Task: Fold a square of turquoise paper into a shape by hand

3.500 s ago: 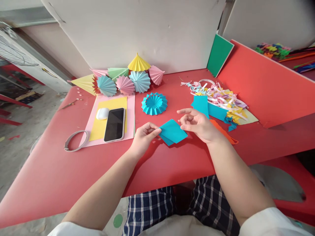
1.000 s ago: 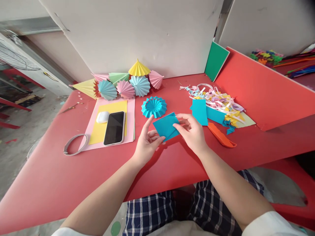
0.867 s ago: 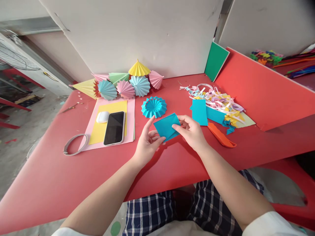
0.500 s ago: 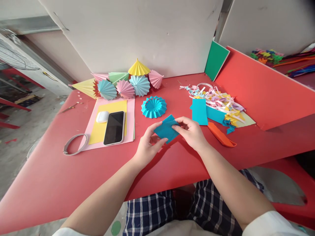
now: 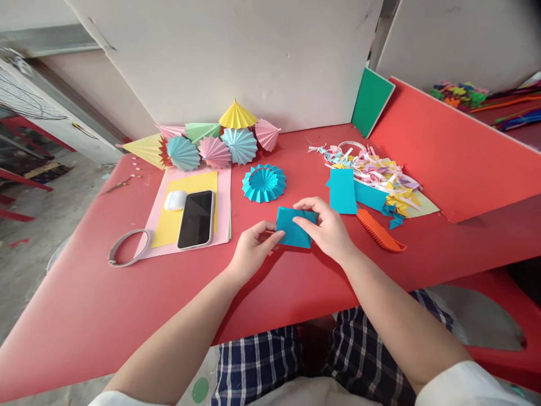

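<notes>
Holding folded paper over the table: left hand pinches its left edge; right hand clasps its upper right part, thumb on the face. Paper sits between both hands. Relative to grip: ring beyond, slightly left; phone well left; scraps beyond, right; orange tool right.

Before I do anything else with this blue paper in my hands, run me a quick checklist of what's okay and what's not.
1. Left hand holding the paper: ok, at its left edge.
2. Right hand holding the paper: ok, on its upper right.
3. Pleated ring apart from both hands: ok, behind them.
4. Orange tool in hand: not ok, on the table.
5. Paper's layers exactly aligned: cannot tell.
</notes>
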{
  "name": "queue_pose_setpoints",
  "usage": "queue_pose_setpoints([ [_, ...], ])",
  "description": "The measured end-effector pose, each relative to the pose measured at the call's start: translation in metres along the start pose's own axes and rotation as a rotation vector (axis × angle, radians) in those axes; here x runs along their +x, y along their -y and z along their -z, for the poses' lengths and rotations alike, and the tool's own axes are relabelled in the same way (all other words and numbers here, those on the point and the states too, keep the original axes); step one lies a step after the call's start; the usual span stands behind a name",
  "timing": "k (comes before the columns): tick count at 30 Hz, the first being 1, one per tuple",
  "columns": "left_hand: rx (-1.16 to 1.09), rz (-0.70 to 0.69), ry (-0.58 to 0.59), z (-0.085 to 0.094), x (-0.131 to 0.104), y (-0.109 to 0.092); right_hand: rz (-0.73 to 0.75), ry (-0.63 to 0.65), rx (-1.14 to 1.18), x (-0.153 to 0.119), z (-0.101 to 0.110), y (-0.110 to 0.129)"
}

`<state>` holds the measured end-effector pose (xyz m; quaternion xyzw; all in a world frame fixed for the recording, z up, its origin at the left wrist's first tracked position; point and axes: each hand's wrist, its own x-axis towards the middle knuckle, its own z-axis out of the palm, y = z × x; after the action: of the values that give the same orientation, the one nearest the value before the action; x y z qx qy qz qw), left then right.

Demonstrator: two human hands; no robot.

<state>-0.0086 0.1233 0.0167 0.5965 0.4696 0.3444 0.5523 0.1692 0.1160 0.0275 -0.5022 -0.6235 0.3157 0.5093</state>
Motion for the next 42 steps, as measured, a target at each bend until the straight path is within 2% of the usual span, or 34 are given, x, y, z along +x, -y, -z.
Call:
queue_pose_setpoints([
  [3,-0.067,0.036,-0.036,0.0021,0.0021,-0.0004,-0.008,-0.039,-0.004,-0.0014,-0.0031,-0.0009],
  [6,-0.191,0.04,-0.129,0.0037,0.004,-0.0025,-0.041,-0.005,0.053,-0.0023,-0.0058,-0.0024],
  [9,-0.283,0.011,-0.22,0.0043,0.0053,-0.005,-0.141,0.065,0.162,-0.0026,-0.0079,-0.0038],
  [13,-0.315,0.012,-0.247,0.004,0.0053,-0.0059,-0.297,0.099,0.286,-0.0022,-0.0089,-0.0043],
  [18,-0.332,-0.002,-0.212,0.003,0.0043,-0.0043,-0.339,0.163,0.339,-0.0009,-0.0075,-0.0035],
  [20,-0.341,0.005,-0.179,0.0022,0.0036,-0.0047,-0.332,0.142,0.327,-0.0008,-0.007,-0.0028],
  [26,-0.313,0.085,-0.033,-0.0002,0.0017,-0.0071,-0.214,0.126,0.233,-0.0024,-0.0052,0.0009],
  [33,-0.472,0.087,-0.014,0.003,0.004,-0.0035,-0.107,0.169,0.089,-0.004,-0.0054,0.0051],
  [37,-0.553,0.089,0.019,0.003,0.004,-0.004,-0.065,0.14,0.046,-0.0038,-0.0052,0.0034],
  [42,-0.539,0.049,0.092,0.0008,0.001,-0.0057,-0.055,0.133,0.02,-0.0043,-0.0045,0.0013],
])
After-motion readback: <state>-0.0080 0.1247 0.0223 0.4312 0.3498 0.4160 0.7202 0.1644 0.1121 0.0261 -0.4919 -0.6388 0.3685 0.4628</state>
